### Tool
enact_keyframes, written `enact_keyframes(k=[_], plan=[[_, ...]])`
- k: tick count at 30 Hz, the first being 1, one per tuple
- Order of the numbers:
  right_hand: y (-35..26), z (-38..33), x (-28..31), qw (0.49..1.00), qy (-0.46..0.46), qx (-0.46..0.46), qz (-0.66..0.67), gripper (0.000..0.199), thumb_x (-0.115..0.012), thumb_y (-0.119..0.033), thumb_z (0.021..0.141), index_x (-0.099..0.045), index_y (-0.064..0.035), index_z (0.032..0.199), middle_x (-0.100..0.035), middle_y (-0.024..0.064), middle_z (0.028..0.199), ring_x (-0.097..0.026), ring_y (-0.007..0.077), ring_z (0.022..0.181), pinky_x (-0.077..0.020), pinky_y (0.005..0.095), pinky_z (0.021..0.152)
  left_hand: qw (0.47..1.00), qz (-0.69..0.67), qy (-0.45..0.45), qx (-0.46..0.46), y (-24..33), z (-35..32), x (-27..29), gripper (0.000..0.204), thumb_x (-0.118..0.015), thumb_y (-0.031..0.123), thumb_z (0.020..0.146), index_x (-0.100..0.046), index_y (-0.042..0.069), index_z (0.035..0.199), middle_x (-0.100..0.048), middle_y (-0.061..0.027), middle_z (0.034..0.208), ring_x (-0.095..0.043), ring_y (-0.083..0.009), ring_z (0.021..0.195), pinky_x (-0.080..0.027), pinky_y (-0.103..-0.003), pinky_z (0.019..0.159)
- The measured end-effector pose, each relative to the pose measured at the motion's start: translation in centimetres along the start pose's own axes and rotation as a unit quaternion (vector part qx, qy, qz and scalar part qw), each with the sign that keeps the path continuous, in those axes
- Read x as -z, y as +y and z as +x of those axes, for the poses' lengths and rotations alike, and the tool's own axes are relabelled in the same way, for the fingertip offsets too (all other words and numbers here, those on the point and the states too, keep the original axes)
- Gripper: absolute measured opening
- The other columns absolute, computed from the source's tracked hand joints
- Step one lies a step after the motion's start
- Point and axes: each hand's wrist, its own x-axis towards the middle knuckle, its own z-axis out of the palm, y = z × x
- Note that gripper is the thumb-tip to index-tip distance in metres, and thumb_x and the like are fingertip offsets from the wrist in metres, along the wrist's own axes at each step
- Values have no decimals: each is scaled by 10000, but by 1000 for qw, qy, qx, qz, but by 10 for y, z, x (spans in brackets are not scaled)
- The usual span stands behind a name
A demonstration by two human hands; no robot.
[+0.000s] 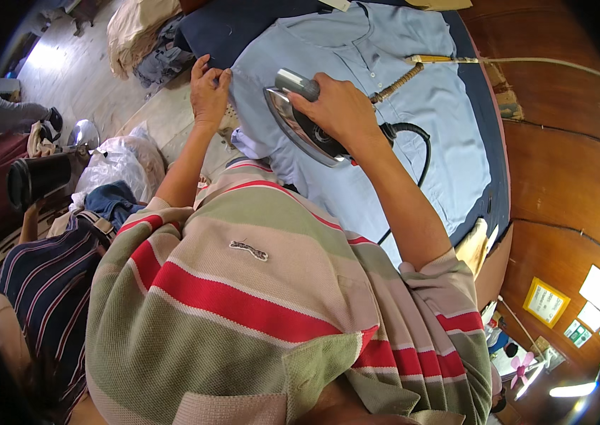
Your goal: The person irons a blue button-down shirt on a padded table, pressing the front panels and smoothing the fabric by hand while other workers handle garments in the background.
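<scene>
A light blue buttoned shirt (424,131) lies spread over a dark blue cloth-covered board (218,32). My right hand (342,106) is wrapped round the grey handle of an electric iron (307,131), which is over the left part of the shirt. The iron's shiny edge faces left, and a black cord leaves its rear. At the shirt's left edge my left hand (208,95) pinches the cloth between thumb and finger, its other fingers curled. Part of the shirt near my body is hidden by my striped top.
A cord with a brown wrapped section (397,83) lies across the shirt. Left are piled clothes (140,39), a plastic bag (119,166) and another person in a striped top (45,276). A wooden panel (562,163) with hanging cables borders the board's right side.
</scene>
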Motion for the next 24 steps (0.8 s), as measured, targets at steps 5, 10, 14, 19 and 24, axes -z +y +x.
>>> enact_keyframes(k=[5,10,14,19,24], plan=[[-2,17,6,999,41,-11,19,595,-550,-562,754,-596,6,924,-641,223,826,-629,368,807,-492,425,727,975,200,65,-65,17,3,-3,215,-637,298,792,-652,103,882,-483,-51,1264,-518,-262,1073,-297,-462,956],[27,38,26,990,109,-72,51,581,-556,-540,757,-620,14,918,-635,251,862,-616,397,852,-484,447,759,976,186,-11,-111,44,50,-29,263,-583,364,804,-647,171,970,-571,-37,1148,-530,-244,1053,-261,-499,949],[41,56,32,986,127,-98,34,564,-563,-524,755,-627,16,907,-637,248,848,-619,389,852,-486,441,761,961,236,-121,-74,57,94,-65,261,-545,371,817,-648,192,976,-618,-34,1040,-544,-225,1035,-302,-489,918],[38,77,28,990,120,-80,9,559,-564,-528,743,-646,8,879,-643,232,832,-627,374,834,-494,439,749,952,233,-157,-124,42,114,-82,211,-525,324,820,-657,197,925,-647,-21,943,-598,-231,928,-352,-454,883],[27,99,24,992,117,-41,-7,582,-560,-546,742,-640,-1,929,-652,199,823,-641,341,803,-505,411,731,963,181,-152,-132,29,121,-85,200,-539,317,800,-663,189,890,-664,-30,908,-619,-260,864,-374,-437,865]])
